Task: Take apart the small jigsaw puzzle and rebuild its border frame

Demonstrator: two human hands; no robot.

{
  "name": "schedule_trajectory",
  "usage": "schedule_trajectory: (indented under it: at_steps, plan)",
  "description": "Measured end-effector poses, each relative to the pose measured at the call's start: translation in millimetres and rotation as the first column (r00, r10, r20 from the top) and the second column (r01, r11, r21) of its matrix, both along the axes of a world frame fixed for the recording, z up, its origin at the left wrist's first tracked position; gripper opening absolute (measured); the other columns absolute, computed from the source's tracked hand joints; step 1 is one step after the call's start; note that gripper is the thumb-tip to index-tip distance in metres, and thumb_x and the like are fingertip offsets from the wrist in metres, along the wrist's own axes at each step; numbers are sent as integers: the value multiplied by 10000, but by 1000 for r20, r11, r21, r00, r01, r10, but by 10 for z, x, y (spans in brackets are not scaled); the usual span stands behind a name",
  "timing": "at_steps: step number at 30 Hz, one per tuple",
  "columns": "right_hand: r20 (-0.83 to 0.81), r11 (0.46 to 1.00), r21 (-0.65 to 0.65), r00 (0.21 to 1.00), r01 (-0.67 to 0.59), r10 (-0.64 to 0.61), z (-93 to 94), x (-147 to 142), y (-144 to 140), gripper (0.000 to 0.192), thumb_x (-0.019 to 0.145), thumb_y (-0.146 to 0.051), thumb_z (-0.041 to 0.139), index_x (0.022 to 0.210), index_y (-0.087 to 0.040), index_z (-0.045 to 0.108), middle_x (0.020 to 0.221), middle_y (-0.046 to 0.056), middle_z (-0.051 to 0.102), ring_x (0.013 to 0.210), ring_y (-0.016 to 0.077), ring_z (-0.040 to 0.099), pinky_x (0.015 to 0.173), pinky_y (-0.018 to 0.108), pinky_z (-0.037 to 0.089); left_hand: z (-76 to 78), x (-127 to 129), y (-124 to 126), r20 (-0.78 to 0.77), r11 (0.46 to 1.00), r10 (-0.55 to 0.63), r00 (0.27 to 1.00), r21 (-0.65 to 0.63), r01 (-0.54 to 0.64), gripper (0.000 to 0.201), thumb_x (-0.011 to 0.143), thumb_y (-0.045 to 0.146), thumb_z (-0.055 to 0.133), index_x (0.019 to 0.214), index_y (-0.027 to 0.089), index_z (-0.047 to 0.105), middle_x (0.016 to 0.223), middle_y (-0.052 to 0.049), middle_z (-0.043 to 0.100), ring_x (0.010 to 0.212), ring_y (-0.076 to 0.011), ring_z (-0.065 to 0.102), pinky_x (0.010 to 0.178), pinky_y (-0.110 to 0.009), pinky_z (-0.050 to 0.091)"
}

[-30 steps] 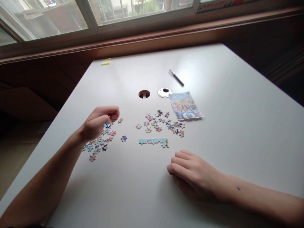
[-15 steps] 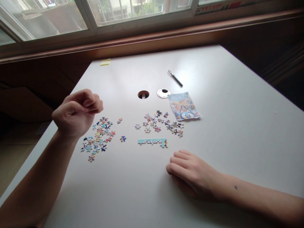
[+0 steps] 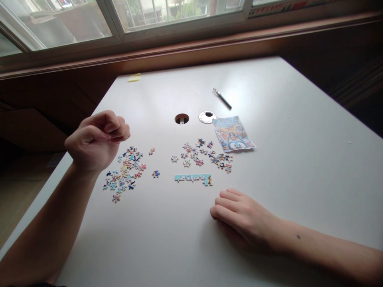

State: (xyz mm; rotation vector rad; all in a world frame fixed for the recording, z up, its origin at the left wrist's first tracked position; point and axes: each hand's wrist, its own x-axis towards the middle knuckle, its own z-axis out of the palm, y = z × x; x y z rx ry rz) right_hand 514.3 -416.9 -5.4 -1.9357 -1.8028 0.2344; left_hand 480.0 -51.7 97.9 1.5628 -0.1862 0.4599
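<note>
Two loose heaps of puzzle pieces lie on a white table, sorted apart. Left hand, raised at 9 o'clock of the left heap, has its fingers curled tight toward the thumb; whether a piece is pinched between them cannot be told. Two stray pieces lie at 3 o'clock of that heap. The joined strip, a short pale-blue edge run, lies at 6 o'clock of the right heap. Right hand rests flat at 5 o'clock of the strip, fingers loosely bent, grasping nothing. The step in hand appears to be choosing a piece for the strip; the next move would call for a matching edge piece brought level with the strip's open end. The picture sheet lies at 2 o'clock of the right heap, with a cable hole, its cap and a pen beyond. Nothing blocks the path between heap and strip.
</note>
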Motion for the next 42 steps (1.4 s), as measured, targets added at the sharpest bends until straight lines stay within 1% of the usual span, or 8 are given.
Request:
schedule_trajectory:
  at_steps: [5, 16, 24, 34, 42]
  plan:
    - [2, 1000, 4, 1000, 0, 0, -1, -3, 8, 105, 885, -96, 431, 860, -185, 482, 761, 29, 485, 687, 172, 323, 660, 313, 259, 5, 18, 10, -13, 1000, 11, 1000, -14, -11, 125, 473, 178, 444, 583, 177, 384, 516, 15, 249, 484, -114, 252, 514, -303, 241]
    - [-2, 1000, 17, 1000, 2, -2, 2, 2, 18, 108, 883, -87, 430, 861, -181, 480, 764, 24, 477, 689, 167, 312, 655, 311, 261, -25, 27, 38, 3, 999, -42, 999, -24, 42, 123, 503, 174, 468, 600, 169, 393, 523, 7, 263, 493, -114, 255, 508, -302, 240]
    - [6, 1000, 13, 1000, 2, -2, -4, -3, 10, 104, 887, -94, 434, 868, -185, 479, 768, 26, 487, 689, 168, 317, 659, 311, 266, -42, 18, 51, 1, 999, -46, 999, -20, 46, 127, 504, 173, 469, 601, 169, 387, 526, 10, 254, 494, -112, 247, 502, -299, 234]
    - [10, 1000, 15, 1000, 3, -4, 11, 6, 24, 103, 881, -93, 436, 857, -185, 476, 764, 27, 489, 687, 168, 321, 656, 313, 263, -10, 6, -1, -26, 999, -2, 1000, -47, 1, 125, 471, 160, 465, 575, 170, 398, 516, 13, 265, 486, -107, 262, 506, -293, 232]
    - [5, 1000, 11, 1000, 8, -8, 9, -1, 20, 105, 884, -96, 437, 859, -188, 481, 766, 27, 494, 688, 170, 323, 661, 308, 269, 1, 13, -11, -23, 1000, 11, 1000, -2, -11, 127, 470, 172, 445, 577, 178, 376, 513, 12, 255, 488, -113, 236, 505, -300, 224]
